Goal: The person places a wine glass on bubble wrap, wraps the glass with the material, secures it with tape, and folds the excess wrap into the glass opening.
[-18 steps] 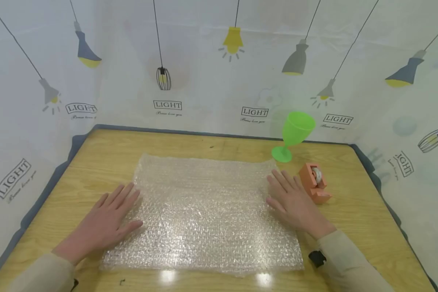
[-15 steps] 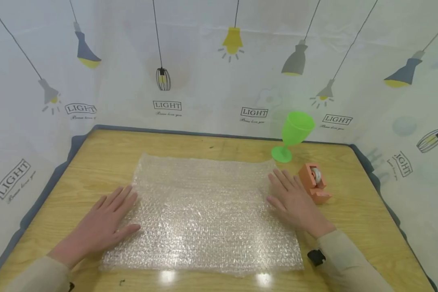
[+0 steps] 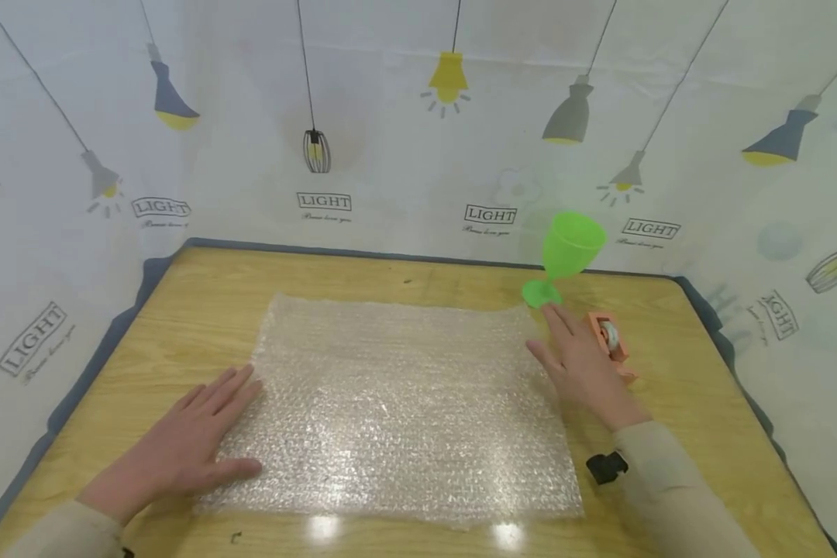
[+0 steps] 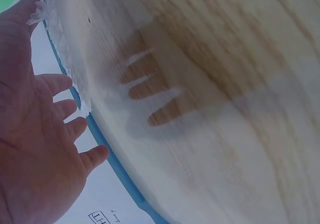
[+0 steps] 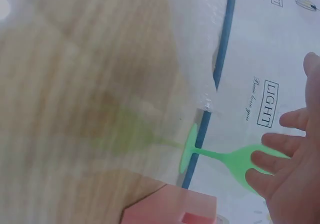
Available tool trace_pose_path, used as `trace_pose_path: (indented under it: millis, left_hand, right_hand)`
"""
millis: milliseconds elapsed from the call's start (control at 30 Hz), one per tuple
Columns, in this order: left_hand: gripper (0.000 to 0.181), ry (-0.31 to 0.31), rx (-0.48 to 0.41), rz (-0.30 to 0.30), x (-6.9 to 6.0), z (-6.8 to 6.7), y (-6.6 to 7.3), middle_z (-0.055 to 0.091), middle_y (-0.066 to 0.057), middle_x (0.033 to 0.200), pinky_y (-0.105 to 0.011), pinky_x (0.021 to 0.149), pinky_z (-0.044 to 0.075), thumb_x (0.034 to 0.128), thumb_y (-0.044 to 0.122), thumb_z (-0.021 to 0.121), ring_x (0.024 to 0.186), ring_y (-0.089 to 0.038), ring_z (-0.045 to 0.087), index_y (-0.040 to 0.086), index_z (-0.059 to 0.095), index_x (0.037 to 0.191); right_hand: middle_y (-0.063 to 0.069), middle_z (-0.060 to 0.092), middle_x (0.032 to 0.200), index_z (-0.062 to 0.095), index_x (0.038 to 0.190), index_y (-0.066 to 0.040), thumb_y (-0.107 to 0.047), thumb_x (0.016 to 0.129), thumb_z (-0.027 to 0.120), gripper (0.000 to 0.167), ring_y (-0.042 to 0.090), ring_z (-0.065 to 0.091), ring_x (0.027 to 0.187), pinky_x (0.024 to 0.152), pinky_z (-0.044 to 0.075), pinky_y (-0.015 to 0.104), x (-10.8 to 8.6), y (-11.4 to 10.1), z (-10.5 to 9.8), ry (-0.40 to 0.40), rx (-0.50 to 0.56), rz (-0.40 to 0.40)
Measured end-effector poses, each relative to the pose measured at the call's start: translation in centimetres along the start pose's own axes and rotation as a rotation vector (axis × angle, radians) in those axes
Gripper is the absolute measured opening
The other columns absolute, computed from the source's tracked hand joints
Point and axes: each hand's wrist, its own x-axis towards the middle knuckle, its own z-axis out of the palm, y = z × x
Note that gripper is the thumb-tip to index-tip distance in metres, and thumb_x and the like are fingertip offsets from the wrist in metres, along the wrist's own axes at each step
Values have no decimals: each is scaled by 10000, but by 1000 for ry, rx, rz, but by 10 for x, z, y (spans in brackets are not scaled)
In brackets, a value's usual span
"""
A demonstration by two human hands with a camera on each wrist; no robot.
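A sheet of bubble wrap lies flat across the middle of the wooden table. At its left edge is my left hand, fingers extended and thumb spread over the sheet. The right hand hovers near the sheet's far right corner, fingers stretched toward a green plastic goblet that stands upright at the back. In the right wrist view, those spread fingers hold nothing; they overlap the goblet's bowl, apparently without gripping it. An orange tape dispenser is partly hidden behind the right hand.
The wooden table ends at a dark blue edge against a printed backdrop at the back and sides. Black straps sit at both wrists; the right strap's buckle hangs loose.
My right hand has lifted and moved away from the bubble wrap's right edge toward the goblet, now covering part of the tape dispenser. The left hand has slid slightly toward me.
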Motion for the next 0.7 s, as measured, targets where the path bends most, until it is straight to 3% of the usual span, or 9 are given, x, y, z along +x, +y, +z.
trace_pose_path:
  millis: [233, 400, 533, 700]
  left_hand:
    - [1142, -11, -8, -10, -6, -2, 2, 225, -193, 1691, -681, 1142, 310, 807, 785, 661, 1515, -436, 275, 84, 288, 1628]
    - [1188, -25, -4, -14, -8, -2, 1, 261, -209, 1675, -672, 1135, 325, 768, 810, 677, 1501, -443, 294, 81, 296, 1626]
    - [1227, -55, 7, -21, -8, -3, 1, 269, -227, 1666, -675, 1143, 321, 747, 847, 651, 1491, -458, 301, 59, 300, 1619]
    - [1244, -90, 11, -41, -7, -2, 1, 269, -229, 1666, -680, 1147, 318, 734, 879, 619, 1491, -461, 303, 52, 314, 1613]
  right_hand:
    - [357, 311, 1591, 252, 1593, 69, -396, 1102, 474, 711, 561, 302, 1450, 1151, 300, 712, 10, 1, -13, 23, 57, 34]
    - [333, 351, 1581, 275, 1603, 9, -374, 1103, 478, 661, 548, 330, 1442, 1155, 286, 716, 17, 4, -22, 31, 108, 47]
    - [336, 355, 1572, 252, 1609, 2, -471, 1094, 447, 726, 549, 393, 1392, 1149, 286, 721, 22, 7, -28, -6, 144, 123]
    - [378, 202, 1622, 92, 1613, 83, -559, 1075, 416, 899, 570, 229, 1477, 1184, 215, 720, 29, 12, -37, -36, 224, 234]
